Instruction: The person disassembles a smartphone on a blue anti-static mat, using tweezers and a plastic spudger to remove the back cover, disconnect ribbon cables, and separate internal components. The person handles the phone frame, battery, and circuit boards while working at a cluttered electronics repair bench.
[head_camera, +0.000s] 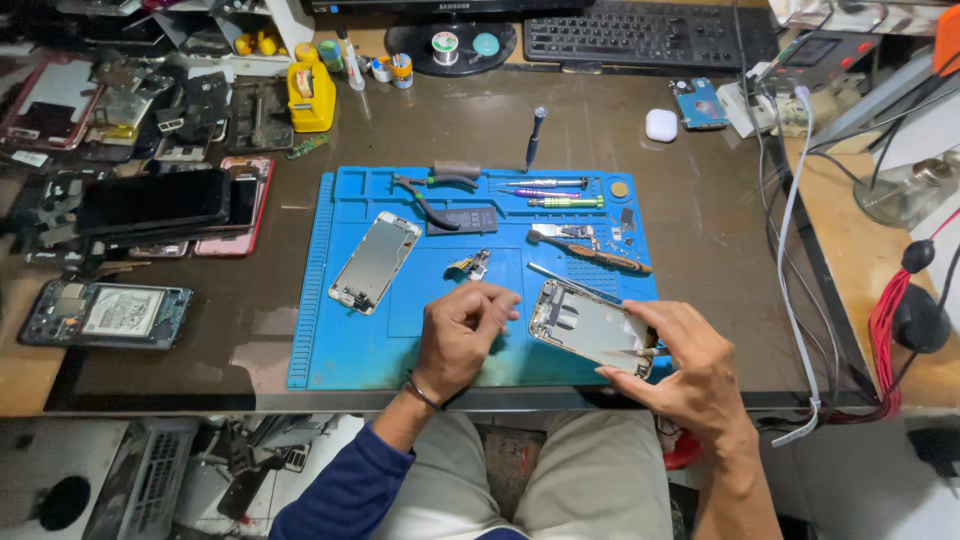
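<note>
Phones (150, 205) in pieces crowd the far left of our desk, beside a blue repair mat (340, 340). On the mat's left lies a detached screen panel (375, 262); a small loose part (470, 265) sits at its middle. Our left hand (460, 335) is curled narrow, fingertips pinched; whether it grips anything we cannot tell. Our right hand (685, 375) holds the opened phone frame (590, 325) tilted at the near right edge. We judge that the frame could slip off the desk, or the loose part be knocked away.

Matt blue rubbery mat (340, 350) lies on a glossy dark tabletop (700, 210); the opened phone frame (590, 325) looks like shiny metal
</note>
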